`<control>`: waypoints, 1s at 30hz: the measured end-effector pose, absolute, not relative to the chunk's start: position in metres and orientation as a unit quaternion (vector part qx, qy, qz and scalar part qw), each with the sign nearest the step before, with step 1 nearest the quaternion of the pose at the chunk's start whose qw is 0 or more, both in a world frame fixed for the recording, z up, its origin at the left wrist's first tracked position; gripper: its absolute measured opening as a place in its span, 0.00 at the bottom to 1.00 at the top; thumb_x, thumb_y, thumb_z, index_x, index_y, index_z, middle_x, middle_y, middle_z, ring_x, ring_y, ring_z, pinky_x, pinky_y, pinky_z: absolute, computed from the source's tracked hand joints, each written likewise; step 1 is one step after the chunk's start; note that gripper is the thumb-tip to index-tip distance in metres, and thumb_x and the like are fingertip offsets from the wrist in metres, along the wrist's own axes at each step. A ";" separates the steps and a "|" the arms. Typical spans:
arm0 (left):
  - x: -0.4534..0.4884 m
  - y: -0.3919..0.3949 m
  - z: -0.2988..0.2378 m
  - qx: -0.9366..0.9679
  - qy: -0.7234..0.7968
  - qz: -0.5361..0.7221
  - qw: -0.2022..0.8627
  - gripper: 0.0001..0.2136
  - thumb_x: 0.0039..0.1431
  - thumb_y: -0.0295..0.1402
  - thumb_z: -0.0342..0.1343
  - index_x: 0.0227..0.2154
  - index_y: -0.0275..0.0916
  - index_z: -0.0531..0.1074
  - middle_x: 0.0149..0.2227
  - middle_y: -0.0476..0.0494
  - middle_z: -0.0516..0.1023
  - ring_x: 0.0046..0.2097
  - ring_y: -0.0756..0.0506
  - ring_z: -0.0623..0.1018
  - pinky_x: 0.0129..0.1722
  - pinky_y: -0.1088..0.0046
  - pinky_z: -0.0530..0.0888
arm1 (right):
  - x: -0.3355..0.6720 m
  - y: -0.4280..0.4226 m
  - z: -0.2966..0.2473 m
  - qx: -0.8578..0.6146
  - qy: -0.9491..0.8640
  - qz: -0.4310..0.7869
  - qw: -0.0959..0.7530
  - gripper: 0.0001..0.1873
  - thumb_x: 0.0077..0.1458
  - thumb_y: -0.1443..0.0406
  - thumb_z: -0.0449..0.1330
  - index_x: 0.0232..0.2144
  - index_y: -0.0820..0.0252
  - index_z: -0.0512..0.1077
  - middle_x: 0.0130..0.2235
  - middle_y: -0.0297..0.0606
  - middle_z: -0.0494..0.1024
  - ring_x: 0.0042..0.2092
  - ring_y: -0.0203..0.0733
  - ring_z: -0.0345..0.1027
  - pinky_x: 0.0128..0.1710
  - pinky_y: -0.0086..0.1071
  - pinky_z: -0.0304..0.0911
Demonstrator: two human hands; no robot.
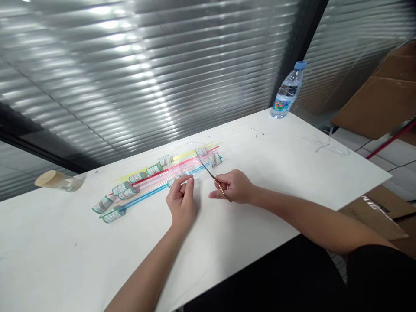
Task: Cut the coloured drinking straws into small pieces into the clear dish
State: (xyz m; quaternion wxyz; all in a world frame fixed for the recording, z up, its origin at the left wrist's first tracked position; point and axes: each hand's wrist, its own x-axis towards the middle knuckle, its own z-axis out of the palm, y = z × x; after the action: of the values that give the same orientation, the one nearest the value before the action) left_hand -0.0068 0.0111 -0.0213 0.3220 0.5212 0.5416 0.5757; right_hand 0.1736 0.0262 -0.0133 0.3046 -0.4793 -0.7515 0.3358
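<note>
My left hand (182,200) is pinched at the fingertips on a clear, coiled, tube-like loop (169,166). Its exact kind is hard to make out. In my right hand (238,186) is a pair of small scissors (212,177) with copper-coloured handles, the blades pointing away from me toward the loop. Whether the blades touch the loop I cannot tell. Behind and left of my hands lie long thin coloured sticks, among them red (157,172), blue (146,196) and yellow (182,154) ones. Several printed, green-edged wraps (112,214) sit around them.
A water bottle (284,102) stands at the white table's (260,242) far right corner. A beige-capped container (58,181) is at the left. Clear strips (331,147) lie near the right edge. Blinds (195,78) rise behind; cardboard boxes (377,104) are at the right.
</note>
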 end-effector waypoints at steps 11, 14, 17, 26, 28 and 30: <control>-0.007 0.011 -0.023 0.525 0.559 0.571 0.293 0.11 0.57 0.41 0.57 0.34 0.39 0.75 0.15 0.59 0.57 0.20 0.54 0.58 0.25 0.76 0.59 | 0.175 0.027 -0.012 -0.486 -0.757 0.339 0.277 0.31 0.45 0.40 0.60 0.17 0.58 0.57 0.17 0.26 0.59 0.21 0.31 0.48 0.24 0.28 0.47; -0.007 0.011 -0.023 0.525 0.560 0.570 0.292 0.11 0.57 0.42 0.56 0.34 0.40 0.75 0.15 0.59 0.57 0.20 0.54 0.58 0.25 0.76 0.59 | 0.175 0.027 -0.012 -0.482 -0.754 0.344 0.284 0.31 0.46 0.40 0.60 0.17 0.58 0.57 0.16 0.26 0.58 0.21 0.31 0.48 0.24 0.28 0.47; -0.008 0.012 -0.024 0.522 0.562 0.571 0.291 0.11 0.57 0.42 0.56 0.34 0.40 0.75 0.16 0.58 0.58 0.21 0.54 0.58 0.25 0.76 0.59 | 0.175 0.028 -0.012 -0.481 -0.748 0.356 0.288 0.30 0.46 0.40 0.60 0.17 0.58 0.58 0.15 0.26 0.58 0.21 0.31 0.48 0.24 0.28 0.47; -0.009 0.013 -0.025 0.516 0.570 0.573 0.283 0.11 0.56 0.42 0.57 0.33 0.39 0.75 0.17 0.57 0.61 0.21 0.53 0.61 0.24 0.76 0.61 | 0.177 0.029 -0.013 -0.470 -0.734 0.402 0.279 0.28 0.46 0.43 0.62 0.18 0.58 0.58 0.15 0.25 0.57 0.21 0.31 0.49 0.23 0.28 0.46; -0.009 0.013 -0.026 0.512 0.571 0.574 0.286 0.11 0.56 0.42 0.57 0.33 0.39 0.75 0.17 0.57 0.62 0.21 0.53 0.62 0.24 0.76 0.61 | 0.177 0.029 -0.013 -0.471 -0.733 0.406 0.276 0.28 0.46 0.44 0.62 0.18 0.58 0.59 0.15 0.25 0.57 0.21 0.31 0.49 0.23 0.28 0.46; -0.009 0.013 -0.026 0.510 0.574 0.573 0.287 0.11 0.56 0.43 0.57 0.33 0.39 0.75 0.18 0.56 0.64 0.22 0.53 0.63 0.24 0.76 0.61 | 0.177 0.029 -0.013 -0.472 -0.732 0.407 0.274 0.27 0.46 0.44 0.62 0.18 0.58 0.59 0.16 0.25 0.57 0.21 0.31 0.49 0.23 0.28 0.46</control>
State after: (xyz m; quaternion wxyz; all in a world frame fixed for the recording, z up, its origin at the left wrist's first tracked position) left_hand -0.0092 0.0130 -0.0263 0.2868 0.5097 0.5736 0.5734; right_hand 0.1768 0.0288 -0.0132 0.2744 -0.4716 -0.7324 0.4072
